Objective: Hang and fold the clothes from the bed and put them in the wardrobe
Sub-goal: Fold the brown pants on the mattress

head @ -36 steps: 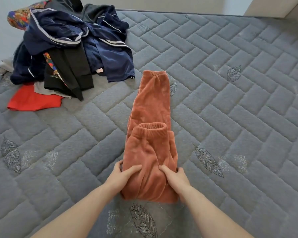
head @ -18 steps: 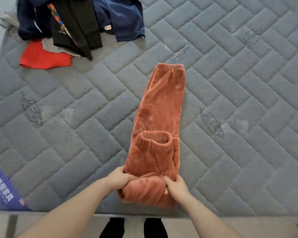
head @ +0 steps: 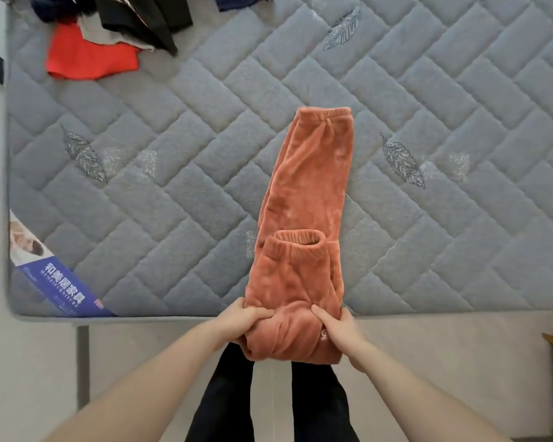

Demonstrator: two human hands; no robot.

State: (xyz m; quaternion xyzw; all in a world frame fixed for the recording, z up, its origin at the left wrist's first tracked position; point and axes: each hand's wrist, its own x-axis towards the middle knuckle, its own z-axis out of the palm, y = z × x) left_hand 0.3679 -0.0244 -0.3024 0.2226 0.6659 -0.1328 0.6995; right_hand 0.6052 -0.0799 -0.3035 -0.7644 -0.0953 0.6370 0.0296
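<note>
**A:** Head view: which item is in hand?

**B:** The orange fleece trousers [head: 304,224], part-folded, lying lengthwise on the mattress [head: 460,90]. The left hand [head: 248,315] and right hand [head: 339,327] each have fingers curled round the near fold.

**A:** What has changed?

**B:** A second ago that fold lay flat, well onto the bed; now it is bunched and drawn to the mattress's near edge, overhanging it. The camera has also tipped downward.

**A:** Meaning for the task?

**B:** Probably a further fold or roll is starting. The clothes pile [head: 109,23], far left, remains unsorted; no wardrobe is in view.
</note>
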